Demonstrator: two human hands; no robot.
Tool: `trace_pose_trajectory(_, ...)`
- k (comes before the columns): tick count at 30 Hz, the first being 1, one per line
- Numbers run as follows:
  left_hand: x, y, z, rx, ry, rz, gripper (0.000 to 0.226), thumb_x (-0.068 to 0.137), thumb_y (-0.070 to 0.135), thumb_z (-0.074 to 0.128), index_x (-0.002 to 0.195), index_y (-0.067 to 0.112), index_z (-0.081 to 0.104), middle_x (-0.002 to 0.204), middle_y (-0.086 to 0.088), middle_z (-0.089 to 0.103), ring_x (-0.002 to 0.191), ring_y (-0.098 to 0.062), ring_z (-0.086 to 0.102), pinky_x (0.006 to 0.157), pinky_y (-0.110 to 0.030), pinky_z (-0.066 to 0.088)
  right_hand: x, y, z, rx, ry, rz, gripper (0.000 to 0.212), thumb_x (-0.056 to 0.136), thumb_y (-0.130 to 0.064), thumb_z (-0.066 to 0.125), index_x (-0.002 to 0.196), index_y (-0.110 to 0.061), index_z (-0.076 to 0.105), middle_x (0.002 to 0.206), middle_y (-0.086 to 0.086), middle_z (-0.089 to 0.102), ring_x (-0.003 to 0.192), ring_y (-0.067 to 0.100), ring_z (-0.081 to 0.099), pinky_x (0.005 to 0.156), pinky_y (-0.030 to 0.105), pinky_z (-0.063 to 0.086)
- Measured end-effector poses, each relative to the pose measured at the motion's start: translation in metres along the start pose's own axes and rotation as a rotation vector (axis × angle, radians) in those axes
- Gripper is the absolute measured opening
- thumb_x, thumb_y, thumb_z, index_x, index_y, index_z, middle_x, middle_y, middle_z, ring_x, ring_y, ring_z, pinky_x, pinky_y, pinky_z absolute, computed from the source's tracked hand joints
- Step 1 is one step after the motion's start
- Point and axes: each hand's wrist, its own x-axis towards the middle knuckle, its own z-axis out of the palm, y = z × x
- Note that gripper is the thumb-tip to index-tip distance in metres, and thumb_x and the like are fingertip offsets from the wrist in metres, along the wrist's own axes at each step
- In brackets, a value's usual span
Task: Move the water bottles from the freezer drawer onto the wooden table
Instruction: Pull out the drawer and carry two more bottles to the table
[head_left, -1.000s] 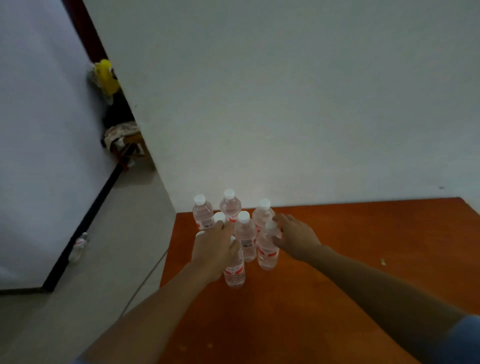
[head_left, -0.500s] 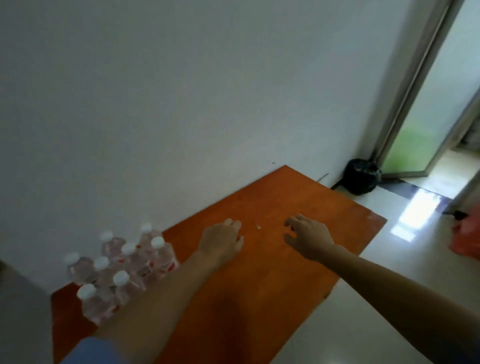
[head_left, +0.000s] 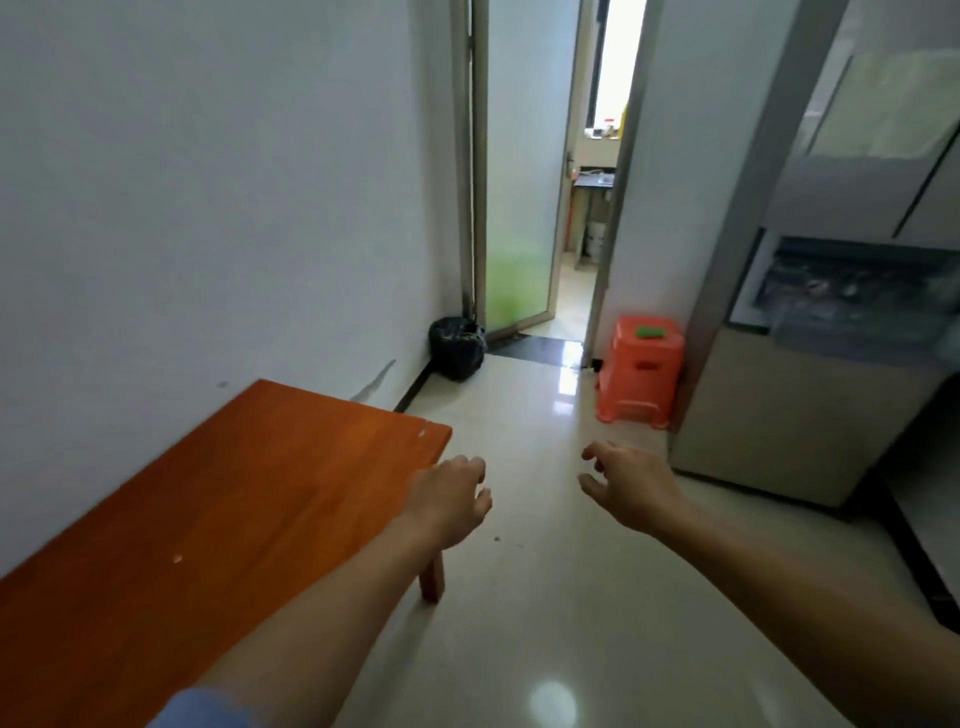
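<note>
L hand (head_left: 449, 499): empty, fingers loosely curled, just off worktop (head_left: 234, 493) end, above floor (head_left: 545, 597).
R hand (head_left: 628, 488): likewise empty.
Water bottles: none in view.
Freezer drawer (head_left: 852, 291): right, looks open, contents blurred.
Progress: count unknowable; prob. between fetches.
</note>
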Motion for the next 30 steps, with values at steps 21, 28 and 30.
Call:
trace_pose_trajectory(21, 0.435, 0.294, 0.121, -0.072, -0.135, 0.606, 0.016, 0.088, 0.041, 0.052, 0.092, 0.025, 0.053, 0.098, 0.004, 0.063, 0.079, -0.016, 0.06, 0.072, -0.033, 0.054, 0.121, 0.404, -0.07, -0.026, 0.172, 0.605, 0.034, 0.089, -0.047, 0.055, 0.117, -0.028, 0.055, 0.106, -0.005, 0.062, 0.093, 0.015, 0.061, 0.076, 0.031, 0.05)
trace_pose_trajectory(28, 0.519, 0.396, 0.156, -0.006, -0.206, 0.754, 0.023, 0.09, 0.035, 0.047, 0.099, 0.017, 0.055, 0.101, -0.004, 0.061, 0.091, -0.028, 0.061, 0.076, -0.041, 0.051, 0.142, 0.513, -0.09, -0.027, 0.184, 0.728, 0.035, 0.091, -0.045, 0.054, 0.12, -0.025, 0.054, 0.109, -0.002, 0.06, 0.094, 0.018, 0.06, 0.08, 0.036, 0.05)
trace_pose_trajectory(30, 0.546, 0.423, 0.168, 0.001, -0.211, 0.755, 0.022, 0.091, 0.035, 0.047, 0.1, 0.016, 0.055, 0.101, -0.005, 0.06, 0.09, -0.028, 0.06, 0.073, -0.039, 0.05, 0.153, 0.552, -0.092, -0.031, 0.188, 0.733, 0.034, 0.091, -0.045, 0.054, 0.12, -0.026, 0.054, 0.108, -0.004, 0.06, 0.093, 0.017, 0.059, 0.079, 0.034, 0.05)
